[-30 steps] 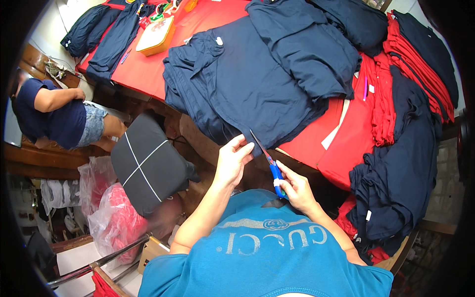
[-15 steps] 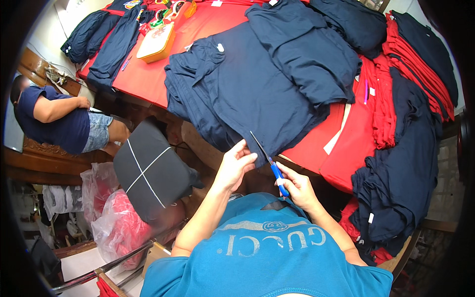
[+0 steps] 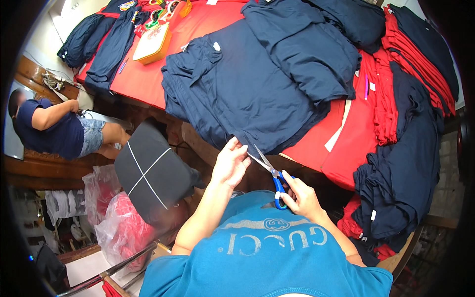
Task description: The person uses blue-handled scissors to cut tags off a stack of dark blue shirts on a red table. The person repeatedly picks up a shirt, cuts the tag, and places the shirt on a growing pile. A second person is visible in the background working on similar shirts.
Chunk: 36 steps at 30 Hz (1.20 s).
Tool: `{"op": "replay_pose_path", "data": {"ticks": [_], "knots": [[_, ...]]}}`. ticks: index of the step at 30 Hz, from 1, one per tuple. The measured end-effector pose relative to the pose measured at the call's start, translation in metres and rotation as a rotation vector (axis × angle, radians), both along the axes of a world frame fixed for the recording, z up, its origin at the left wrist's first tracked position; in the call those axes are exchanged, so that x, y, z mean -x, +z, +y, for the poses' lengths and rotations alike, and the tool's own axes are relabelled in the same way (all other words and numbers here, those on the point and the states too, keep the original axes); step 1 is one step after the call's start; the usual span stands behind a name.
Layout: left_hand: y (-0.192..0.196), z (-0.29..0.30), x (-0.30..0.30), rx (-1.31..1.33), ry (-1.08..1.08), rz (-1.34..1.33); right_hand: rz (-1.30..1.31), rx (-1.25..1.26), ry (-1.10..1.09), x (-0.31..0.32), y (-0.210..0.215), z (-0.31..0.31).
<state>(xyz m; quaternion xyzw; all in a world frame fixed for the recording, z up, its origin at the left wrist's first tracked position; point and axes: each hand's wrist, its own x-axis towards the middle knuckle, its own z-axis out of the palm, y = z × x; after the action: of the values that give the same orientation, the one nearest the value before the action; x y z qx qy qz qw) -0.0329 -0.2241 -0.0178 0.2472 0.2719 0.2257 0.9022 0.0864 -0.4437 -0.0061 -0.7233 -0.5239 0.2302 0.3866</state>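
A navy garment [image 3: 257, 89] lies spread over the near edge of the table, its lower edge hanging toward me. At that edge, the fingertips of my left hand [image 3: 230, 163] are closed on the cloth; any loose thread there is too small to make out. My right hand [image 3: 303, 199] grips a pair of scissors [image 3: 276, 184] by the blue handles. The blades stand apart, pointing up and left, with their tips close to the left fingers and just below the cloth edge.
Red cloth covers the table [image 3: 341, 158]. Folded navy and red garments [image 3: 410, 54] are piled at the right. A yellow box [image 3: 152, 43] stands near tape rolls at the back left. A black stool [image 3: 148, 168], pink-filled plastic bags [image 3: 123, 227] and another person [image 3: 54, 123] are at the left.
The scissors' blades have opened and their handles have come down slightly. My left hand has shifted a little left and up along the garment's edge. At the left, the other person's arm has moved.
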Motion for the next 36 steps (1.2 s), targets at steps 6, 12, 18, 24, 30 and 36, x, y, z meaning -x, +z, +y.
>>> {"op": "replay_pose_path", "data": {"ticks": [6,12,18,24,30,36], "knots": [[0.009,-0.006,-0.003,0.031,-0.018,-0.088,-0.022,-0.070,-0.010,0.001,0.000,0.008],[0.012,-0.005,-0.004,0.043,-0.029,-0.056,0.241,0.007,-0.024,0.000,-0.004,0.005],[0.009,-0.007,-0.004,0.019,-0.052,-0.031,0.381,0.018,-0.045,0.000,-0.012,0.002],[0.026,-0.004,-0.007,0.070,-0.025,0.121,0.458,-0.021,-0.098,-0.008,0.004,-0.007],[0.014,-0.003,-0.004,-0.035,-0.025,0.012,0.031,-0.087,-0.006,-0.003,-0.002,-0.006],[0.015,-0.007,-0.003,-0.023,-0.022,-0.007,0.008,-0.116,-0.043,0.004,-0.003,0.001]]}}
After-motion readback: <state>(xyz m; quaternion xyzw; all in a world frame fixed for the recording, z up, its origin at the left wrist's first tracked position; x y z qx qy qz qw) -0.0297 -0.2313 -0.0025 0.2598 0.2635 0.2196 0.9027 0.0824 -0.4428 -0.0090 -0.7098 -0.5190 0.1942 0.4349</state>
